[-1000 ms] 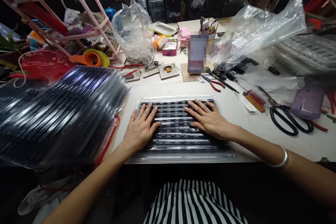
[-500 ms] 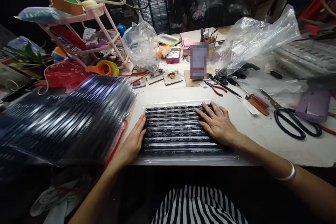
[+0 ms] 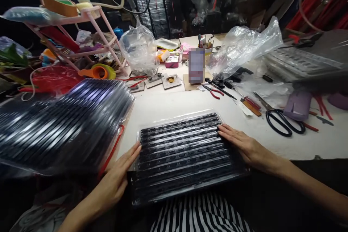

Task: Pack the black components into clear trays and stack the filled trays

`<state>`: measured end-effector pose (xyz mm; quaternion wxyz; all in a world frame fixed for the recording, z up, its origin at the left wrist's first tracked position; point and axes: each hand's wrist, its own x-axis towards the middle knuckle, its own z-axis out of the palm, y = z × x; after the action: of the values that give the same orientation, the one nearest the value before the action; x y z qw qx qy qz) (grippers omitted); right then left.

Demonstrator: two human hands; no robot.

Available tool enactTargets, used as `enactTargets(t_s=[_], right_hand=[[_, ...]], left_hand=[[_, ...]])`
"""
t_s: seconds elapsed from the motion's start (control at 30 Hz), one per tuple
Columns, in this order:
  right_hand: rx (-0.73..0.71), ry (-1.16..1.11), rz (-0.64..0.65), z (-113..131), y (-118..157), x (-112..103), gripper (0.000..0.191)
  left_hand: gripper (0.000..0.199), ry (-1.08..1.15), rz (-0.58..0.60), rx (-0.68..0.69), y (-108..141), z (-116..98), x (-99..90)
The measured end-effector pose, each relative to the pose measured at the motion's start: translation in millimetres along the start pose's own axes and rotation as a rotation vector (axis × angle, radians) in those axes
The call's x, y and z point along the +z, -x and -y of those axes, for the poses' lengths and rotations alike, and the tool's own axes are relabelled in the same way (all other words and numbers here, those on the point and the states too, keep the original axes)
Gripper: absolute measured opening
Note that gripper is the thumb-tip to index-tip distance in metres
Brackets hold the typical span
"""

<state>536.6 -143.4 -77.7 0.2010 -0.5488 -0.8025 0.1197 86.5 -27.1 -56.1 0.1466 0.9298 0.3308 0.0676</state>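
A clear plastic tray with rows of black parts (image 3: 179, 152) lies tilted in front of me, its near edge past the white table's front edge. My left hand (image 3: 119, 174) is at its left side, fingers along the rim. At the right side, my right hand (image 3: 244, 145) has its fingers on the upper right edge, with the thumb hidden. Both hands hold the tray between them. To the left is a large stack of similar dark trays (image 3: 67, 123), with a red strap (image 3: 112, 152) along its right side.
On the right lie black-handled scissors (image 3: 280, 117), red-handled pliers (image 3: 213, 91), screwdrivers and a purple object (image 3: 298, 105). A pink rack (image 3: 108, 43) stands at the back left. Plastic bags (image 3: 138, 49) and a small propped-up blurred panel (image 3: 196, 65) stand behind the white table (image 3: 163, 103).
The tray has come toward me, over the table edge, and turned so its right side is higher. My right hand has moved from its top to its right edge. The view has shifted right.
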Motion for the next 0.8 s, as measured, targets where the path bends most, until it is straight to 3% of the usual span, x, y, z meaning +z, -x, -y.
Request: enactTargets(t_s=[0.1, 0.2, 0.27, 0.37, 0.5, 0.6, 0.67, 0.8], right_hand=[[-0.024, -0.005, 0.154, 13.5, 22.6, -12.2, 0.075], [-0.042, 0.072, 0.238, 21.1, 33.2, -13.4, 0.088], [-0.069, 0.140, 0.188, 20.7, 35.9, -7.1, 0.088], [-0.139, 0.178, -0.002, 13.4, 36.1, 1.8, 0.074], [-0.162, -0.028, -0.161, -1.1, 20.6, -7.2, 0.053], [0.078, -0.196, -0.312, -12.2, -17.2, -24.8, 0.034], [0.270, -0.190, -0.439, -18.6, -53.2, -37.4, 0.042], [0.373, -0.167, -0.534, -23.1, -114.3, -55.9, 0.045]], left_hand=[[0.084, -0.180, -0.051, 0.004, 9.2, -4.9, 20.7], [0.081, -0.211, -0.208, -0.027, 6.6, -6.3, 41.8], [0.073, -0.190, -0.309, -0.032, 4.0, -5.7, 50.2], [0.060, -0.147, -0.362, -0.013, 3.8, -3.3, 50.9], [0.048, 0.011, -0.399, -0.042, -4.8, 4.7, 31.9], [0.037, 0.235, -0.483, -0.157, -38.5, 15.4, 8.2], [0.045, 0.292, -0.581, -0.245, -71.7, 22.2, -8.4], [0.052, 0.282, -0.593, -0.321, -123.3, 27.3, -34.4]])
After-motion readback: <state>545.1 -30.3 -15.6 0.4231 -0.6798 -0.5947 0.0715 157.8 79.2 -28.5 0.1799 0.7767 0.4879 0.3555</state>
